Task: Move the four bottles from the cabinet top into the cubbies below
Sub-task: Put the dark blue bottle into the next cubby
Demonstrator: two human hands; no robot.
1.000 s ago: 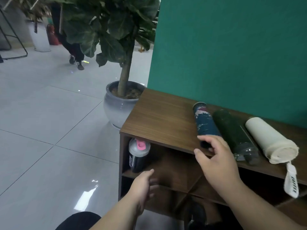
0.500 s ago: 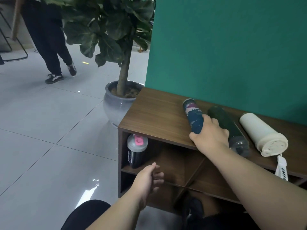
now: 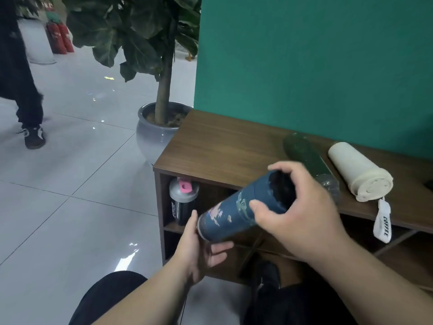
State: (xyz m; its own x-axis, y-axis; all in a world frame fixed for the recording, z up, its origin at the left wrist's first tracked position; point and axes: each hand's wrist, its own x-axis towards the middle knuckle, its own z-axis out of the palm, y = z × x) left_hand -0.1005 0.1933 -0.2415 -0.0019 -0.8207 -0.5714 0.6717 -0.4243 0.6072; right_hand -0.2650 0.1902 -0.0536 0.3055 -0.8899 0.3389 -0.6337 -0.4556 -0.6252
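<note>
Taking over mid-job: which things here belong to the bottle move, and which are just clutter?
Job: blue bottle in both hands, green bottle, cream bottle, shaker bottle already in a cubby, cabinet.
Clutter: potted plant, fire extinguishers.

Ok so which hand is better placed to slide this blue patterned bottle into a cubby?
Probably the left hand: it cups the lower end of the blue patterned bottle, right in front of the cubby openings of the wooden cabinet. The right hand grips the upper end, nearer the cabinet top.

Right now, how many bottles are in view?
4: the blue bottle held in both hands, the green bottle and cream bottle lying on the cabinet top, the shaker bottle in a cubby.
</note>
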